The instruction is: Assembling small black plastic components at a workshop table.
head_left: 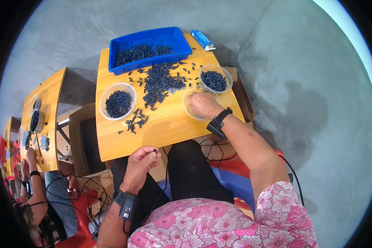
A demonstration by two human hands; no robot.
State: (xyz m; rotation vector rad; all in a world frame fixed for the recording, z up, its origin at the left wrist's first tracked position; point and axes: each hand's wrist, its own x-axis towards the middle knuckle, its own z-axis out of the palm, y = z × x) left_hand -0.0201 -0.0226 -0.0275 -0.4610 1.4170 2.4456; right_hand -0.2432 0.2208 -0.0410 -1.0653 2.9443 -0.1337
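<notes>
A yellow table point(165, 132) stands on a grey floor point(301, 53), the blue tray point(169, 38) at its far end with dark pieces inside. More pieces spill in a pile point(155, 80) just below the tray, a few pale bits at the pile's right edge. A small box point(202, 40) lies right of the tray. Below the tray's left end is a tub point(115, 86) of pieces; below its right end, a full bowl point(229, 79) sits beside a cup point(186, 108).

The right hand point(201, 104) is in the cup, covering most of its inside; whether its fingers hold anything cannot be told. The left hand point(140, 165), well below the tray, past the table edge, pinches one piece point(155, 150) between thumb and finger.

Left of the tray, a carton point(79, 142) fills the gap to a second table point(51, 99), where another person's hands point(30, 159) are at the edge. Cables point(217, 144) loop under the near edge, farthest from the tray.
</notes>
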